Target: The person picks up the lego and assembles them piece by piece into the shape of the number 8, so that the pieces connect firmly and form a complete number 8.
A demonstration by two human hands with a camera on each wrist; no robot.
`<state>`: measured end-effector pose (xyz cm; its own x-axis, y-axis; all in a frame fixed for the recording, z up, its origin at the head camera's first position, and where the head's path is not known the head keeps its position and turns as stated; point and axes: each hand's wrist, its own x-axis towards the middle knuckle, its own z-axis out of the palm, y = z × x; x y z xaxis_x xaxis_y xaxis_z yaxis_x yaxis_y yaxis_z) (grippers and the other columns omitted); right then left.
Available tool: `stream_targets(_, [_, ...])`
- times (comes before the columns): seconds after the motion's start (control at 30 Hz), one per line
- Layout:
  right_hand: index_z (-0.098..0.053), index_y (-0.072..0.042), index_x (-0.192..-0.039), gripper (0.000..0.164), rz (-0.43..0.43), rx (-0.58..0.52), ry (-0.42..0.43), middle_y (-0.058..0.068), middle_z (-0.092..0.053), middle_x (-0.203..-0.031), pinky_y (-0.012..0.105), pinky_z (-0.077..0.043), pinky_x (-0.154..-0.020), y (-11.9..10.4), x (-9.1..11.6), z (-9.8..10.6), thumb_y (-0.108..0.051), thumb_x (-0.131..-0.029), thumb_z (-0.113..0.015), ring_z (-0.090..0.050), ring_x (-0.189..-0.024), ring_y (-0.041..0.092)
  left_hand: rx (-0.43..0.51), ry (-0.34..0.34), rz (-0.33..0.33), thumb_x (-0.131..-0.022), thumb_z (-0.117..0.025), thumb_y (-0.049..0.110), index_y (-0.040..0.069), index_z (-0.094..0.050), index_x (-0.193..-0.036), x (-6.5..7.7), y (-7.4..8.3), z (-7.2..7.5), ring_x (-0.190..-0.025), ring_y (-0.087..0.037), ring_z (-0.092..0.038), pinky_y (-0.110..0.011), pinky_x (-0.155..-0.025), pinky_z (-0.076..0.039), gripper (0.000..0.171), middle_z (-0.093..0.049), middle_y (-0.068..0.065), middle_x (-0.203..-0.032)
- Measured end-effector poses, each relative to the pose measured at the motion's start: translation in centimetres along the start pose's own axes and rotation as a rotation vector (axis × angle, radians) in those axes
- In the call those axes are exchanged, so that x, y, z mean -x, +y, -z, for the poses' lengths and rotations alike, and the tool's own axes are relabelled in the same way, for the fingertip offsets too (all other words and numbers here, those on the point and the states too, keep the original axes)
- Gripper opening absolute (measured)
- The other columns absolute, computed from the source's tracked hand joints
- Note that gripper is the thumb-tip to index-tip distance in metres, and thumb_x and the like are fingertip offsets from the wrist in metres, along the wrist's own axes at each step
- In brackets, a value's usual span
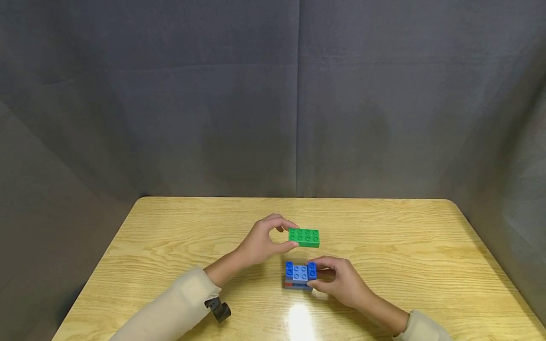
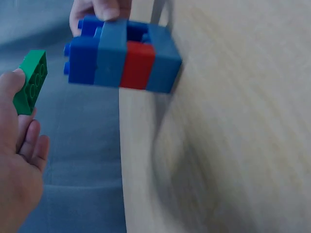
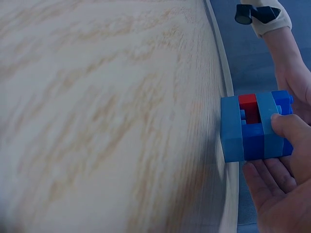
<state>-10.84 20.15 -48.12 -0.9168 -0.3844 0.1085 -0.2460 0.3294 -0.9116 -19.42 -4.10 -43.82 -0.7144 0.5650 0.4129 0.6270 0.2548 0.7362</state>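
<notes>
Between thumb and fingers, my left hand [image 1: 261,242] pinches a green brick [image 1: 304,238] by its left end, studs facing up. The brick is held above the table, behind and over a small stack of bricks [image 1: 300,273]. That stack has a light blue top layer with a dark blue brick at each end; lower down, a red brick [image 2: 137,65] and another dark blue brick [image 3: 253,141] sit between light blue layers. My right hand [image 1: 343,282] grips the stack at its right end, thumb on the near side. In the left wrist view, the green brick is apart from the stack.
The wooden table [image 1: 170,237] has rounded far corners, and a dark grey curtain [image 1: 213,118] hangs behind it and at both sides. A black strap device [image 1: 218,309] is on the left sleeve. Light glares off the tabletop in front of the stack.
</notes>
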Motion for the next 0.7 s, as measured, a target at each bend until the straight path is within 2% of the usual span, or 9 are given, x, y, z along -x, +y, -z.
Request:
stream_targets(0.17, [-0.072, -0.001, -0.112, 0.028, -0.015, -0.012, -0.011, 0.013, -0.071, -0.117, 0.028, -0.057, -0.089, -0.1, 0.0, 0.1, -0.01, -0.088, -0.081, -0.071, -0.104, 0.027, 0.034, -0.024, 0.001, -0.084, -0.086, 0.015, 0.013, -0.073, -0.114, 1.2, 0.5, -0.5, -0.096, -0.019, -0.059, -0.038, -0.087, -0.053, 0.033, -0.067, 0.003, -0.104])
stream_targets(0.33, [-0.07, 0.001, -0.12, 0.036, -0.008, -0.006, -0.012, 0.015, -0.071, -0.117, 0.03, -0.057, -0.089, -0.2, 0.0, 0.1, -0.011, -0.088, -0.081, -0.07, -0.106, 0.029, 0.063, -0.033, -0.001, -0.083, -0.087, 0.015, 0.013, -0.074, -0.112, 2.2, 0.9, -1.0, -0.095, -0.021, -0.059, -0.041, -0.085, -0.053, 0.032, -0.067, 0.004, -0.103])
stream_targets(0.43, [-0.069, 0.0, -0.122, 0.039, -0.004, -0.015, -0.012, 0.014, -0.07, -0.118, 0.029, -0.056, -0.09, -0.1, 0.0, 0.1, -0.01, -0.087, -0.082, -0.07, -0.106, 0.026, 0.072, -0.048, -0.007, -0.083, -0.087, 0.014, 0.013, -0.073, -0.112, 2.6, 0.9, -1.3, -0.095, -0.022, -0.059, -0.043, -0.086, -0.054, 0.032, -0.067, 0.004, -0.102])
stream_targets(0.57, [-0.071, -0.001, -0.119, 0.035, 0.01, -0.013, -0.006, 0.012, -0.071, -0.115, 0.029, -0.057, -0.089, 0.0, 0.0, 0.0, -0.009, -0.086, -0.082, -0.07, -0.104, 0.02, 0.084, -0.052, -0.001, -0.082, -0.087, 0.014, 0.013, -0.073, -0.111, 3.2, 0.8, -1.5, -0.095, -0.031, -0.06, -0.044, -0.085, -0.053, 0.032, -0.066, 0.005, -0.101])
stream_targets(0.7, [-0.073, -0.002, -0.114, 0.03, 0.01, -0.006, -0.003, 0.01, -0.072, -0.111, 0.029, -0.057, -0.089, -0.1, 0.0, 0.0, -0.009, -0.086, -0.082, -0.071, -0.102, 0.022, 0.091, -0.038, 0.003, -0.082, -0.087, 0.014, 0.013, -0.073, -0.111, 3.7, 0.8, -1.5, -0.094, -0.033, -0.06, -0.044, -0.084, -0.053, 0.032, -0.067, 0.005, -0.101])
